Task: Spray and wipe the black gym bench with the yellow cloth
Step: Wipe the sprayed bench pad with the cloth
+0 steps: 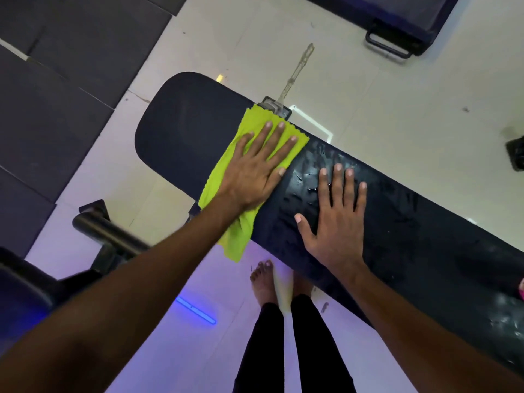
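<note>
My left hand (256,168) presses the yellow cloth (226,177) flat on the black bench (411,236). At its three o'clock, my right hand (333,222) rests open on the wet padding.

Floor (368,89) pale glossy tile — purple-violet light cast over near part. Dark square mats (56,89) cover far left, seams visible. Blue light strip (195,310) reflected in tile near bottom centre. Dark machine frame with round bar (107,231) at left. Another black bench end with metal loop foot (388,43) at top right. Wet streak (297,69) on tile — narrow, running diagonally.
</note>
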{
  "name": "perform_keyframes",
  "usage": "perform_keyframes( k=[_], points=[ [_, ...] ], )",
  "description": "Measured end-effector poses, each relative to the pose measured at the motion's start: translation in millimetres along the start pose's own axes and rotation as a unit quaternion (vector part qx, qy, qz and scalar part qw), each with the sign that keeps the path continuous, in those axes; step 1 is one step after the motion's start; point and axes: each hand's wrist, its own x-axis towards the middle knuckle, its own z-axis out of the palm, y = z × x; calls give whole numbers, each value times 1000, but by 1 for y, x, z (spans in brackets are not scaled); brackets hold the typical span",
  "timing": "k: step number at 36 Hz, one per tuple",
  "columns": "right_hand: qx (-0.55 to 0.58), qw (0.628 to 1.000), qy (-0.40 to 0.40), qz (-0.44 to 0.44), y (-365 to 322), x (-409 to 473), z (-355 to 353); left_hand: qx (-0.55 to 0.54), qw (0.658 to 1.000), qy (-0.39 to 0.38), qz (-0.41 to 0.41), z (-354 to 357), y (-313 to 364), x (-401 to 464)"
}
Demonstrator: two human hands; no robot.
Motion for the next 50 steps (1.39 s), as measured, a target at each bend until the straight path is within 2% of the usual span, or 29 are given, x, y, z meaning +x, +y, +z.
perform_keyframes(
  k=[6, 8, 10, 14, 17, 20, 23, 26, 31, 33, 39, 43, 47, 50],
  points=[
    [6, 1000, -4, 8, -16, -5, 5, -18, 988, 5, -156, 12, 23, -58],
    [0, 1000, -5, 5, -14, -5, 6, -25, 985, -3, -170, 13, 42, -58],
    [-8, 1000, -6, 2, -11, -2, 6, -27, 992, -11, -124, 8, 44, -37],
    [-3, 1000, 2, 0, -14, -1, 7, -16, 1000, -18, 4, 0, 7, 6],
    [-5, 1000, 5, 2, -12, -4, 9, -13, 1000, 2, -14, 3, -3, 6],
    [7, 1000, 8, -9, -7, -4, 9, -24, 996, 17, -90, 6, 10, -19],
    [16, 1000, 11, -3, 6, -14, 10, -36, 989, -3, -142, 10, 43, -40],
    [11, 999, 19, 39, 38, -37, 9, -34, 995, -20, -90, 9, 71, -33],
    [15, 998, 20, 59, 72, -57, 8, -25, 999, -26, 36, 0, 59, 23],
    [16, 998, 21, 61, 70, -57, 9, -21, 999, -24, 34, 0, 52, 26],
    [15, 998, 23, 63, 68, -57, 10, -40, 994, -9, -104, 15, 86, -39],
    [9, 998, 29, 62, 68, -58, 11, -43, 997, -25, -56, 13, 121, -31],
    [7, 998, 31, 59, 70, -58, 13, -28, 999, -24, 29, 6, 111, 16],
    [10, 998, 32, 59, 70, -58, 13, -17, 1000, -21, 13, 6, 95, 19]
  ],
)
